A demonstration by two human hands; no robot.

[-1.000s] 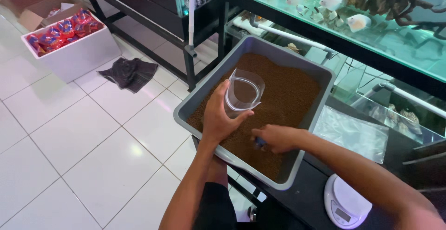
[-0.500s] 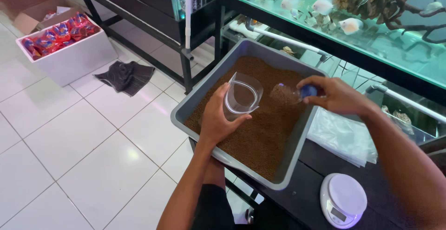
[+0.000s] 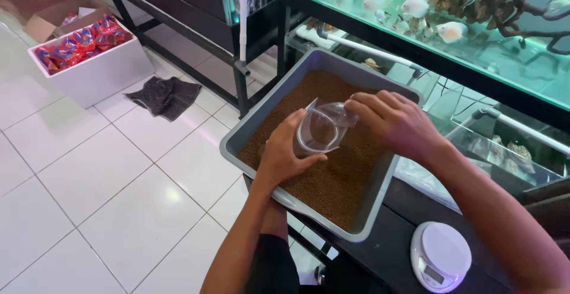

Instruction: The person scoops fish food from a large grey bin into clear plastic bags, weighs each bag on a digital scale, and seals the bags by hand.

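The left hand [image 3: 284,159] is gripping a clear, light plastic cup [image 3: 323,129] by its side, over the grey tray of brown pellets [image 3: 380,196]; the right hand [image 3: 395,122] is pinching its rim.

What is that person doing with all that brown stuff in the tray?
A person holds a clear plastic cup in the left hand over a grey rectangular tray of small brown pellets. The right hand tips a small clear scoop at the cup's mouth. A round white kitchen scale sits beside the tray.

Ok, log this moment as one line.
left hand: holds clear bag | right hand: at bag mouth | under: grey tray of brown pellets
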